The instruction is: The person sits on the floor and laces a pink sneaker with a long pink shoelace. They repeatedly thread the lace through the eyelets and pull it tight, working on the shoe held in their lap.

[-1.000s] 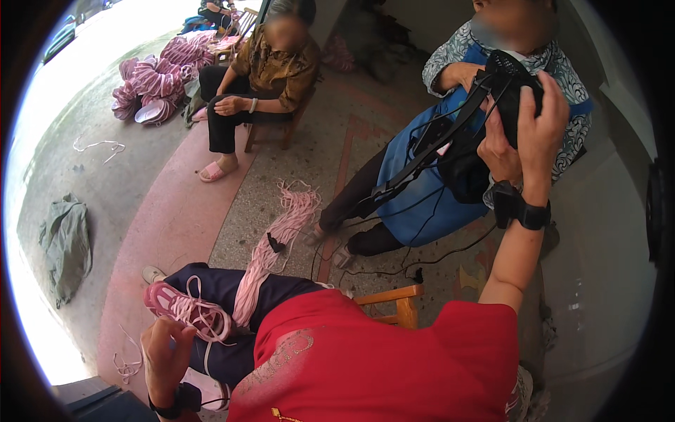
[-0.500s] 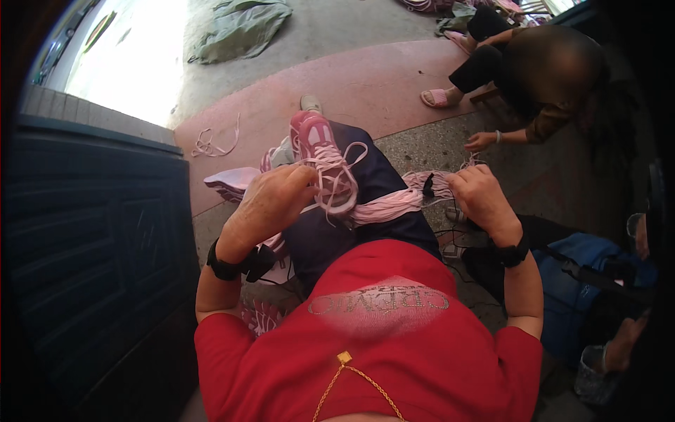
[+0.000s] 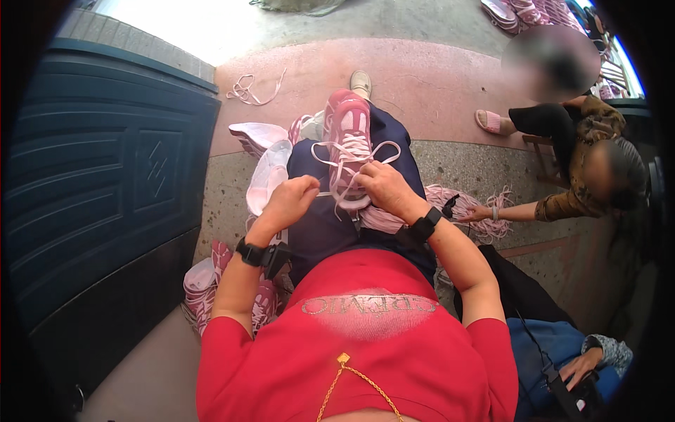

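Grip: right hand [image 3: 387, 188] with fingers bent at the laces [image 3: 356, 146], left hand [image 3: 292, 200] with fingertips nearly together, hold on any lace unclear in either, pink shoe [image 3: 349, 119] on the lap just above frame centre, pink cord bundle [image 3: 384, 221] below it, blue door [image 3: 91, 148] frame left.

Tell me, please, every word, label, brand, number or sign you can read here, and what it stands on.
Red T-shirt: a line of glittery lettering across the chest, its wording not copied here.
White label on the black strap: anything on it is too small to read.
Pink sneaker: no lettering I can make out.
Dark blue door: patterned panels, no letters visible.
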`<action>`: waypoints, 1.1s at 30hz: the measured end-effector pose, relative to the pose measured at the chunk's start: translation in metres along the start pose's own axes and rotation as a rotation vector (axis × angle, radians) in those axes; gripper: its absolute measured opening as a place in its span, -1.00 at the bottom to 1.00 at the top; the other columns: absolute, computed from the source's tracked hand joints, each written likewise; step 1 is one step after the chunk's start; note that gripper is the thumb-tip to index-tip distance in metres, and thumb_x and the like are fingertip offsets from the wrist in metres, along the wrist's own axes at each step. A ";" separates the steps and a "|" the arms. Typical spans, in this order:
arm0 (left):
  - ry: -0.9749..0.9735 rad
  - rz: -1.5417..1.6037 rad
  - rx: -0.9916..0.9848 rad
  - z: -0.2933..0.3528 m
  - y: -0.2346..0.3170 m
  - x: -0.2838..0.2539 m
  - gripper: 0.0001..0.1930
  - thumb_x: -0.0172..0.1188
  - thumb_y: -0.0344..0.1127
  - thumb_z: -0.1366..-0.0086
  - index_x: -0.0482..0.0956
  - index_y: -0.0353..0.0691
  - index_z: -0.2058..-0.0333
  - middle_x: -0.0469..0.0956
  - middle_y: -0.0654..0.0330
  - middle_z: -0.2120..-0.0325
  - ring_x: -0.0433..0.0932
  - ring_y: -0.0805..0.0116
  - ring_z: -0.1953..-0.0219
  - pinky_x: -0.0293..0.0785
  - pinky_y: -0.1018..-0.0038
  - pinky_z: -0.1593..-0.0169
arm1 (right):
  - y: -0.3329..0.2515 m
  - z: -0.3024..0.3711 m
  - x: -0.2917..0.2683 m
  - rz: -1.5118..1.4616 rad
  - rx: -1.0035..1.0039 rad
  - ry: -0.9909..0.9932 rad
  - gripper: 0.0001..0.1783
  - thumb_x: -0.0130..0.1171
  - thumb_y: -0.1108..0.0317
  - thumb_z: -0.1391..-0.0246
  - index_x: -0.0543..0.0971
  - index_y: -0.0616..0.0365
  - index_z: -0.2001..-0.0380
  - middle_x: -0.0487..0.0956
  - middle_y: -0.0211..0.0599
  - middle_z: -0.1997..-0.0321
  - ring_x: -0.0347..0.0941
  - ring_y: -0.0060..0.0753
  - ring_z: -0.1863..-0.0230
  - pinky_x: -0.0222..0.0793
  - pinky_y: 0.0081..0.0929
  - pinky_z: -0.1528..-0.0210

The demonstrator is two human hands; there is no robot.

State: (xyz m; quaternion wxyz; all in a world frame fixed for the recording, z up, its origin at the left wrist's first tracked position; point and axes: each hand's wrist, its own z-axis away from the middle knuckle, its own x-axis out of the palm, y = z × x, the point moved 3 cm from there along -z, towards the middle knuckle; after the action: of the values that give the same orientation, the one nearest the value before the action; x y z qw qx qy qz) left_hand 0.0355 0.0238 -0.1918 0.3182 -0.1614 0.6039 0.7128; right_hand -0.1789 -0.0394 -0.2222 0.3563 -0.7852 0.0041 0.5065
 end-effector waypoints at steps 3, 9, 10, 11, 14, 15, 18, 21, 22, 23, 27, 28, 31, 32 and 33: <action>0.080 0.007 0.007 -0.031 0.001 0.009 -0.85 0.15 -0.40 -0.18 0.55 -0.34 0.30 0.57 0.06 0.51 0.55 0.33 0.46 0.43 0.47 0.36 | -0.006 -0.009 0.008 0.101 0.041 -0.012 -0.78 0.13 0.37 0.14 0.55 0.12 0.33 0.44 -0.31 0.30 0.38 -0.29 0.18 0.29 -0.38 0.24; 0.066 -0.002 0.067 -0.089 0.012 0.013 -0.84 0.13 -0.39 -0.19 0.57 -0.33 0.28 0.60 0.06 0.45 0.56 0.34 0.43 0.45 0.46 0.32 | 0.001 0.000 0.014 0.197 0.006 -0.013 -0.81 0.09 0.31 0.12 0.54 0.07 0.37 0.45 -0.37 0.29 0.37 -0.39 0.19 0.22 -0.45 0.21; 0.069 -0.025 0.093 -0.096 0.013 0.014 -0.83 0.13 -0.38 -0.19 0.57 -0.33 0.27 0.60 0.06 0.44 0.56 0.33 0.43 0.45 0.45 0.31 | 0.000 0.006 0.011 0.156 0.000 0.009 -0.82 0.09 0.31 0.12 0.54 0.07 0.37 0.46 -0.38 0.32 0.38 -0.39 0.21 0.22 -0.45 0.22; 0.062 -0.077 0.094 -0.103 0.015 0.019 -0.81 0.11 -0.35 -0.20 0.57 -0.33 0.27 0.59 -0.01 0.43 0.59 0.22 0.38 0.47 0.40 0.27 | -0.002 0.014 0.008 0.115 -0.006 0.032 -0.82 0.09 0.32 0.12 0.53 0.07 0.38 0.46 -0.39 0.34 0.39 -0.39 0.23 0.22 -0.46 0.22; -0.020 -0.140 0.096 -0.122 0.016 0.038 -0.80 0.08 -0.33 -0.22 0.58 -0.34 0.29 0.58 -0.08 0.42 0.59 0.11 0.34 0.47 0.35 0.25 | -0.016 0.030 -0.004 -0.016 -0.001 0.084 -0.82 0.12 0.36 0.13 0.51 0.08 0.36 0.51 -0.41 0.41 0.43 -0.38 0.32 0.24 -0.44 0.24; -0.040 -0.154 0.092 -0.132 0.015 0.046 -0.78 0.06 -0.31 -0.23 0.59 -0.34 0.33 0.56 -0.12 0.41 0.58 0.03 0.31 0.46 0.28 0.22 | -0.021 0.036 -0.008 -0.035 0.016 0.100 -0.81 0.13 0.37 0.13 0.50 0.08 0.35 0.52 -0.40 0.40 0.44 -0.38 0.32 0.25 -0.44 0.24; 0.017 -0.213 0.234 -0.162 0.017 0.066 -0.77 0.03 -0.31 -0.25 0.57 -0.34 0.25 0.60 -0.03 0.45 0.58 0.15 0.47 0.46 0.35 0.39 | -0.027 0.046 -0.017 -0.082 0.059 0.099 -0.81 0.17 0.40 0.12 0.50 0.11 0.34 0.54 -0.39 0.37 0.45 -0.37 0.32 0.27 -0.41 0.25; -0.297 0.182 -0.187 -0.183 0.034 0.080 -0.71 0.06 -0.30 -0.25 0.49 -0.36 0.12 0.60 0.10 0.49 0.50 0.40 0.60 0.36 0.50 0.58 | -0.033 0.047 -0.025 -0.169 0.143 0.124 -0.82 0.18 0.40 0.10 0.50 0.12 0.34 0.54 -0.37 0.36 0.45 -0.34 0.27 0.26 -0.39 0.24; -0.380 0.175 -0.201 -0.183 0.040 0.080 -0.70 0.08 -0.29 -0.23 0.48 -0.38 0.13 0.60 0.10 0.50 0.50 0.41 0.56 0.37 0.50 0.54 | -0.034 0.047 -0.028 -0.195 0.163 0.138 -0.82 0.18 0.41 0.09 0.51 0.12 0.34 0.54 -0.36 0.36 0.44 -0.32 0.25 0.26 -0.39 0.23; -0.461 0.168 -0.216 -0.183 0.046 0.079 -0.69 0.10 -0.29 -0.22 0.48 -0.41 0.14 0.59 0.10 0.50 0.51 0.42 0.52 0.38 0.49 0.50 | -0.035 0.047 -0.031 -0.222 0.180 0.150 -0.83 0.18 0.41 0.09 0.51 0.12 0.35 0.54 -0.35 0.35 0.44 -0.31 0.22 0.26 -0.38 0.22; -0.576 0.221 -0.235 -0.181 0.056 0.069 -0.57 0.22 -0.30 -0.16 0.39 -0.40 0.04 0.49 0.24 0.56 0.37 0.57 0.62 0.22 0.61 0.63 | -0.040 0.045 -0.044 -0.174 0.131 0.251 -0.86 0.20 0.39 0.07 0.55 0.10 0.37 0.55 -0.33 0.31 0.43 -0.25 0.15 0.27 -0.34 0.09; -0.569 0.251 -0.234 -0.181 0.063 0.065 -0.55 0.23 -0.33 -0.15 0.37 -0.40 0.01 0.45 0.29 0.60 0.31 0.62 0.68 0.16 0.64 0.68 | -0.037 0.045 -0.042 -0.208 0.121 0.258 -0.87 0.20 0.38 0.06 0.55 0.10 0.37 0.55 -0.33 0.30 0.43 -0.24 0.15 0.26 -0.34 0.06; -0.629 0.529 -0.347 -0.173 0.065 0.054 -0.53 0.26 -0.37 -0.12 0.35 -0.41 0.01 0.38 0.34 0.62 0.26 0.64 0.71 0.11 0.68 0.70 | -0.037 0.046 -0.037 -0.351 0.082 0.218 -0.87 0.19 0.36 0.04 0.55 0.12 0.38 0.56 -0.30 0.32 0.44 -0.22 0.16 0.25 -0.32 0.00; -0.646 0.645 -0.385 -0.172 0.066 0.055 -0.53 0.27 -0.38 -0.11 0.35 -0.41 0.02 0.38 0.34 0.62 0.26 0.64 0.72 0.10 0.69 0.71 | -0.040 0.046 -0.035 -0.405 0.070 0.196 -0.87 0.19 0.35 0.03 0.55 0.13 0.38 0.56 -0.29 0.34 0.45 -0.21 0.17 0.25 -0.32 -0.02; -0.569 0.746 -0.440 -0.172 0.052 0.061 -0.56 0.29 -0.42 -0.09 0.37 -0.40 0.07 0.42 0.29 0.63 0.27 0.64 0.74 0.09 0.70 0.73 | -0.052 0.041 -0.042 -0.444 0.022 0.193 -0.86 0.21 0.36 0.03 0.55 0.16 0.38 0.55 -0.26 0.41 0.48 -0.17 0.24 0.33 -0.30 0.08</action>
State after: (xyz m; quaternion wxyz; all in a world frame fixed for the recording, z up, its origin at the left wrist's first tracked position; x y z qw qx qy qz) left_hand -0.0701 -0.1298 -0.2271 0.1525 0.2020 0.3459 0.9035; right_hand -0.2124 0.0078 -0.1695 0.4653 -0.8076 -0.1290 0.3385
